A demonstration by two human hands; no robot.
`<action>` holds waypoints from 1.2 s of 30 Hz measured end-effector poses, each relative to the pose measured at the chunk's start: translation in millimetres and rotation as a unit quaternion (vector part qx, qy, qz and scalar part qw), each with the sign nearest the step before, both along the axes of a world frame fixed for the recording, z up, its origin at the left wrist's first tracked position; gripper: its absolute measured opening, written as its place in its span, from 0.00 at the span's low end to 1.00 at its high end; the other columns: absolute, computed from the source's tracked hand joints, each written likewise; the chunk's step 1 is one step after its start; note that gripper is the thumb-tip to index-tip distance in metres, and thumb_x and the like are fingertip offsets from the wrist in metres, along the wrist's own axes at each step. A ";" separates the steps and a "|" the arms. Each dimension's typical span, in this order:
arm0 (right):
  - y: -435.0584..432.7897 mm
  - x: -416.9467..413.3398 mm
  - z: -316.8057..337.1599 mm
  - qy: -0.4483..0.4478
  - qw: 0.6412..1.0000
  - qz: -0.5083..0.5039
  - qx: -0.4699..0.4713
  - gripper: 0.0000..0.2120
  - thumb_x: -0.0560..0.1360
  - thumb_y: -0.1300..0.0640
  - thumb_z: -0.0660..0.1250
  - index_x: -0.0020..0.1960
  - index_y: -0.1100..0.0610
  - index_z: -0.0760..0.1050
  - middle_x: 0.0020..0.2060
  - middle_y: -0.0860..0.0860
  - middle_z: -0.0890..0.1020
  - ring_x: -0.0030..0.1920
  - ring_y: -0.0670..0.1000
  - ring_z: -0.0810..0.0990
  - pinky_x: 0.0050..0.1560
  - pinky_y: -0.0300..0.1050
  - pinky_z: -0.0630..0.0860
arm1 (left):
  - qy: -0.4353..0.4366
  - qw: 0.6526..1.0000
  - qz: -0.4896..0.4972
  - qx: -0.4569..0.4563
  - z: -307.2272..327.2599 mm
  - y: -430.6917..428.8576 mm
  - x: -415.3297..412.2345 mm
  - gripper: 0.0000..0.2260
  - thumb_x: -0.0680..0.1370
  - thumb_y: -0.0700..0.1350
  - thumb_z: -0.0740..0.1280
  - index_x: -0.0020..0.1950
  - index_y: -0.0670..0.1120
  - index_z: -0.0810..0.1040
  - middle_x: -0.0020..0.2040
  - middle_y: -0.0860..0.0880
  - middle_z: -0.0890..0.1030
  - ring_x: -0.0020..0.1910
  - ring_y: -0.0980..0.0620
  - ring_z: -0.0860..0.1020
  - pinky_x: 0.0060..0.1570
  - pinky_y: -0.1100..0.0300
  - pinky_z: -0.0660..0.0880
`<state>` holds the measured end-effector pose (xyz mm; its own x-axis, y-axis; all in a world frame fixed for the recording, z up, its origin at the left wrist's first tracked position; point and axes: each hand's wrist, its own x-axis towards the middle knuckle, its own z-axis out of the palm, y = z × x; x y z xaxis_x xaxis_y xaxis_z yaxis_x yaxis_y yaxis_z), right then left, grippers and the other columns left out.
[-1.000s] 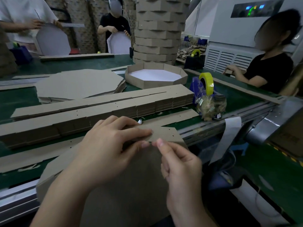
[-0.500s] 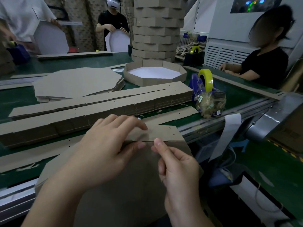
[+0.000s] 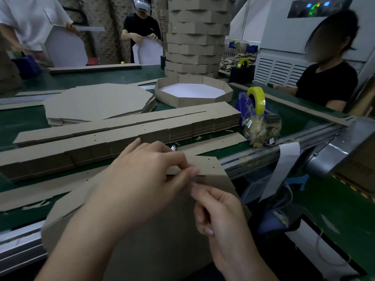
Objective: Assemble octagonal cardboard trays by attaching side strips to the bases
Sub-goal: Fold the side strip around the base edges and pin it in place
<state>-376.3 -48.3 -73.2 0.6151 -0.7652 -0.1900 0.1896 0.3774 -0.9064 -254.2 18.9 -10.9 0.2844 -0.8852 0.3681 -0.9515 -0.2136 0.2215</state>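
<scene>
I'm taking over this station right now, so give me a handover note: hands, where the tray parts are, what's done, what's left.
Left hand pinches a side strip against the top edge of the octagonal base, which leans over the edge of the table. Right hand is at the same joint; its fingertips are blurred, so the grip is unclear.
Spare strips are stacked just beyond, with bases stacked behind them.
Done: one finished tray beyond the strips, and a tall tray stack behind it.
Left: fix this strip round the base's other edges.

One camera, worn on the worker's head, looks forward and down, close over the green table (image 3: 125, 78) edge, other workers beyond.
</scene>
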 end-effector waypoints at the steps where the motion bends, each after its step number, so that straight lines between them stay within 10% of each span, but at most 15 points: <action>1: -1.1 -0.3 -0.7 0.000 1.000 0.005 0.002 0.15 0.56 0.48 0.72 0.37 0.58 0.84 0.19 0.50 0.66 0.18 0.43 0.60 0.18 0.33 0.55 | -0.012 1.000 0.012 -0.015 -2.1 -3.5 -3.2 0.19 0.74 0.68 0.52 0.45 0.60 0.78 0.51 0.59 0.77 0.52 0.56 0.73 0.49 0.61 0.63; 13: -21.9 -11.8 -4.6 0.095 0.990 0.102 -0.009 0.14 0.69 0.51 0.67 0.37 0.60 0.85 0.20 0.51 0.67 0.19 0.46 0.58 0.22 0.37 0.54 | -0.047 0.996 0.008 -0.073 -13.2 -8.9 0.1 0.09 0.74 0.61 0.67 0.39 0.59 0.82 0.45 0.56 0.82 0.44 0.49 0.79 0.41 0.57 0.67; 16: -24.0 -17.9 -11.5 0.031 0.996 -0.044 -0.076 0.14 0.65 0.47 0.69 0.32 0.58 0.83 0.19 0.50 0.65 0.19 0.46 0.60 0.21 0.37 0.57 | -0.037 0.997 0.009 -0.070 -12.5 -5.2 2.8 0.09 0.72 0.62 0.66 0.40 0.60 0.82 0.45 0.57 0.82 0.44 0.50 0.80 0.41 0.58 0.67; 20: -52.1 -24.7 -14.7 0.007 0.912 -0.264 -0.315 0.11 0.77 0.56 0.66 0.42 0.47 0.85 0.30 0.50 0.74 0.30 0.42 0.71 0.31 0.32 0.68 | -0.067 0.997 -0.001 -0.046 -14.5 -1.2 8.1 0.14 0.73 0.62 0.63 0.46 0.57 0.83 0.49 0.54 0.82 0.47 0.48 0.80 0.42 0.56 0.72; 29: -47.9 -7.9 -23.9 0.045 0.917 -0.128 -0.376 0.12 0.78 0.48 0.60 0.40 0.40 0.80 0.43 0.44 0.77 0.40 0.38 0.77 0.39 0.27 0.70 | -0.162 0.986 -0.011 0.049 -1.1 8.5 7.6 0.22 0.68 0.60 0.72 0.61 0.59 0.79 0.50 0.51 0.81 0.47 0.46 0.80 0.49 0.50 0.76; 34: -52.0 -14.7 -15.3 0.070 0.892 -0.097 -0.435 0.10 0.78 0.44 0.60 0.48 0.42 0.80 0.48 0.42 0.77 0.51 0.37 0.77 0.49 0.26 0.68 | -0.147 0.987 -0.036 0.052 10.1 -9.9 -16.0 0.25 0.72 0.68 0.48 0.70 0.70 0.57 0.59 0.59 0.69 0.59 0.55 0.70 0.42 0.59 0.62; 36: -63.5 -25.4 -0.1 0.133 0.904 0.024 -0.406 0.11 0.81 0.45 0.57 0.56 0.34 0.77 0.51 0.34 0.77 0.55 0.30 0.73 0.51 0.20 0.65 | -0.130 0.990 -0.049 0.028 14.2 -4.1 -19.9 0.23 0.72 0.68 0.49 0.67 0.70 0.64 0.56 0.58 0.72 0.56 0.53 0.72 0.39 0.58 0.60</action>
